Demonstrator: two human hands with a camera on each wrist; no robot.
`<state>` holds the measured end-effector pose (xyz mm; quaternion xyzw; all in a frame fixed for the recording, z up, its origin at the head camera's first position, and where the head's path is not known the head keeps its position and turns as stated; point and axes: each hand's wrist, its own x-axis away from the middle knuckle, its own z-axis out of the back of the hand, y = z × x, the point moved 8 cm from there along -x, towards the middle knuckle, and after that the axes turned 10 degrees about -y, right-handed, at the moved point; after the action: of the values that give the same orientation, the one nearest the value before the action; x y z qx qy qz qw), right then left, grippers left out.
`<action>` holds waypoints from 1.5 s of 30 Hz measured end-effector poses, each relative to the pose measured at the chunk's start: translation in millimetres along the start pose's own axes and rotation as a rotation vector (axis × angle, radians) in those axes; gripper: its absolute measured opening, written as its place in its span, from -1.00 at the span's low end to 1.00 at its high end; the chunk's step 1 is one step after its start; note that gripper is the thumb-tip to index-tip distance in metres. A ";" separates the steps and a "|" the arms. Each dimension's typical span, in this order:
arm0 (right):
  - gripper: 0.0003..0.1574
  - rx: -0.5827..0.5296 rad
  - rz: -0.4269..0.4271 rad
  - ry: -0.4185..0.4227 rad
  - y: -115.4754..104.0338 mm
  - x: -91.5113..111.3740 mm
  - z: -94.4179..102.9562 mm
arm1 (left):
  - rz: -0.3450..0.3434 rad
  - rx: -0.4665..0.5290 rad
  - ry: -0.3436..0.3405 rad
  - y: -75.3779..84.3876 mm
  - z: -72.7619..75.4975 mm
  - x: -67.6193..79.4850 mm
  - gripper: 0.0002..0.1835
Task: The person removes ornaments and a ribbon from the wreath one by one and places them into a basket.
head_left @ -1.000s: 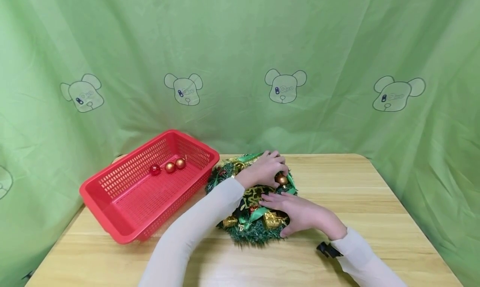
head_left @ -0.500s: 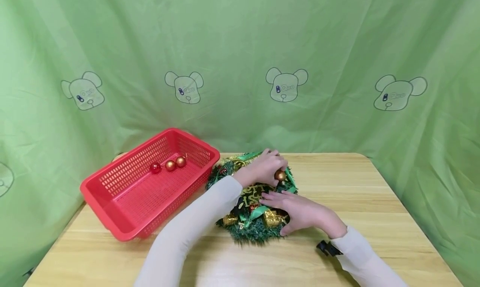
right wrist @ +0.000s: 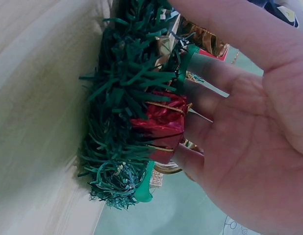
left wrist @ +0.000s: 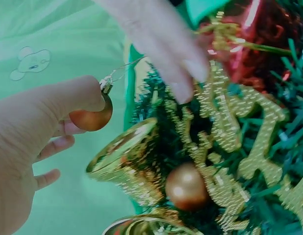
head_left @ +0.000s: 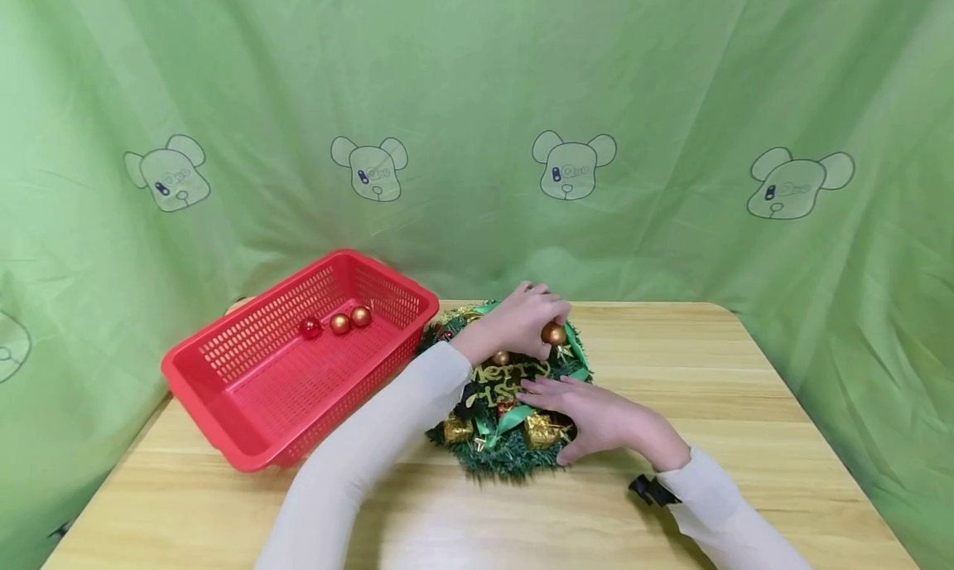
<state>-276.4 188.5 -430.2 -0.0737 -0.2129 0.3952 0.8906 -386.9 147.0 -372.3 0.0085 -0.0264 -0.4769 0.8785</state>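
Observation:
A green tinsel Christmas wreath [head_left: 507, 462] lies on the table, decked with ribbon, small wrapped parcels and gold lettering. My left hand [head_left: 517, 321] pinches a copper-gold bauble [left wrist: 92, 117] between thumb and fingers at the wreath's far right. From the bauble's silver cap, a thin thread [left wrist: 129, 64] runs towards the wreath. Across the near right part rests my right hand [head_left: 599, 421], its fingers extended over the lettering [left wrist: 220, 112]. In the right wrist view these fingers lie beside a red foil parcel [right wrist: 164, 125]. Another copper bauble [left wrist: 186, 187] sits among gold bells [left wrist: 129, 164].
Left of the wreath stands a red perforated basket [head_left: 298, 462], its right end close to the greenery. Inside are a red bauble [head_left: 310, 328] and two gold baubles [head_left: 339, 323]. A green curtain [head_left: 477, 98] hangs behind the wooden table [head_left: 708, 363].
My left hand has lifted the pinched bauble slightly up and to the left, uncovering more lettering and a second bauble. The right hand has stayed in place.

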 end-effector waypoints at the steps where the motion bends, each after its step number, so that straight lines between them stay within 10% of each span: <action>1: 0.26 0.002 -0.001 -0.002 0.4 -0.4 -0.3 | 0.005 0.006 0.003 -1.2 2.0 1.5 -0.62; 16: 0.25 -0.028 0.005 -0.005 0.8 -1.1 0.4 | 0.027 0.002 0.108 -17.5 27.0 32.8 -0.63; 45: 0.27 -0.048 -0.002 0.003 2.0 -2.4 -1.0 | 0.147 0.009 0.316 -83.2 76.4 145.6 -0.70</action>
<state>-278.7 188.1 -432.5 -0.0952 -0.2211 0.3892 0.8892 -381.5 -19.6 -293.7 0.0853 0.1092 -0.4042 0.9041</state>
